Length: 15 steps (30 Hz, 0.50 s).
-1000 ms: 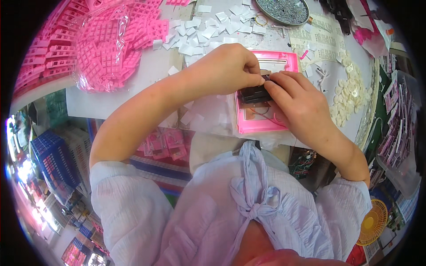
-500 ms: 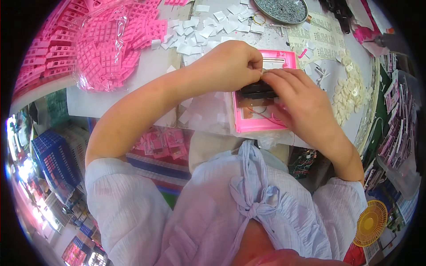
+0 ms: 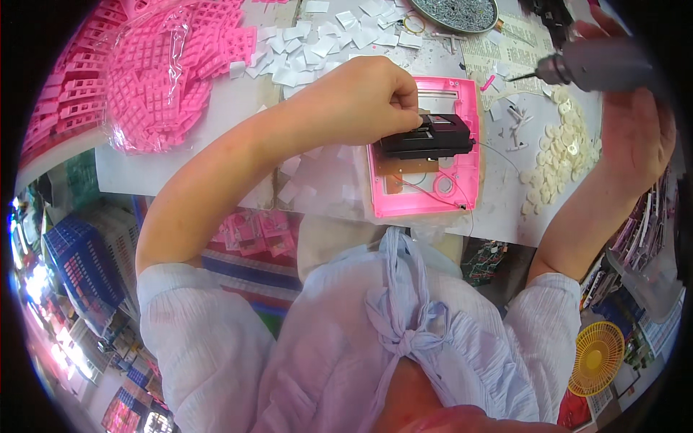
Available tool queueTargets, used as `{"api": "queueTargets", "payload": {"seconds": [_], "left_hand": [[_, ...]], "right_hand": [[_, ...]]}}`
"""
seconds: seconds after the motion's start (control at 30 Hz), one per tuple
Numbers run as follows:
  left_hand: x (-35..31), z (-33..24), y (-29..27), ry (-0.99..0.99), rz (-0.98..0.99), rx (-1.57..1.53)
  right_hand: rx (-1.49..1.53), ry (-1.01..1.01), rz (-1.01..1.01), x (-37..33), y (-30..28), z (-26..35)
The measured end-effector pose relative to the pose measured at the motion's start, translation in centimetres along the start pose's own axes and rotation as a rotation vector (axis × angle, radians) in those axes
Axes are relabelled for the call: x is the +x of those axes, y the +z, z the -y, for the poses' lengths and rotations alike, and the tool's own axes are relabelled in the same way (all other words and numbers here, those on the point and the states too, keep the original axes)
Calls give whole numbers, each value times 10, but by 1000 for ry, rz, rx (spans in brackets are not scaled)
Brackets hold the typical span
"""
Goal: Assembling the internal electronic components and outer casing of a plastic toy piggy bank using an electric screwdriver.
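A pink plastic case [image 3: 468,177] lies on the table in front of me, with a black plastic box-shaped part [image 3: 451,137] and a brown circuit board [image 3: 411,172] in it. Thin red and dark wires [image 3: 426,191] run from the board. My left hand [image 3: 379,101] is closed in a pinch at the far left corner of the black part; what sits between the fingertips is hidden. At the far right, my right hand [image 3: 639,133] grips a grey electric screwdriver [image 3: 606,65]. Its thin bit points left, above the table and apart from the case.
Pink plastic parts in a clear bag [image 3: 155,86] are heaped at the left. White paper squares [image 3: 317,47] lie beyond my left hand. A round tray of small screws [image 3: 462,14] stands at the back. Cream-coloured discs [image 3: 559,155] and small white pieces [image 3: 518,126] lie right of the case.
My right hand has left the black part, moved far right and taken hold of the electric screwdriver. My left hand stays pinched at the black part, which now shows more fully.
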<state>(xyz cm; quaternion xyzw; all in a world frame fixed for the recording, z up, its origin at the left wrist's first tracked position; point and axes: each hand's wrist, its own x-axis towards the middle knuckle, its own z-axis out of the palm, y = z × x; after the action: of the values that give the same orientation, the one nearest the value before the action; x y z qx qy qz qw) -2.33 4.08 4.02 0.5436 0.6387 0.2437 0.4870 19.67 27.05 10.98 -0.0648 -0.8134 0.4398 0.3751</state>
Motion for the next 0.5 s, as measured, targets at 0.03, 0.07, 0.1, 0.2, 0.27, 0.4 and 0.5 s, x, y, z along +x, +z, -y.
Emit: {"api": "queueTargets", "payload": {"seconds": [0.03,0.07,0.1,0.2,0.27,0.4,0.5], "left_hand": [[0,1,0,14,3,3],[1,2,0,29,7,6],[0,2,0,22,10,10],[1,-5,0,19,29,15],[-1,-7,1,6,30,11],[-7,3,11,178,-176,106],[-12,-2,23,377,-477,249]], "right_hand": [[66,45,2,0,3,2],[135,77,2,1,7,5],[203,101,7,1,10,7],[403,145,27,-2,23,16],[544,151,61,-5,37,17],[764,118,121,-16,67,22],[804,39,130,-30,86,27]]}}
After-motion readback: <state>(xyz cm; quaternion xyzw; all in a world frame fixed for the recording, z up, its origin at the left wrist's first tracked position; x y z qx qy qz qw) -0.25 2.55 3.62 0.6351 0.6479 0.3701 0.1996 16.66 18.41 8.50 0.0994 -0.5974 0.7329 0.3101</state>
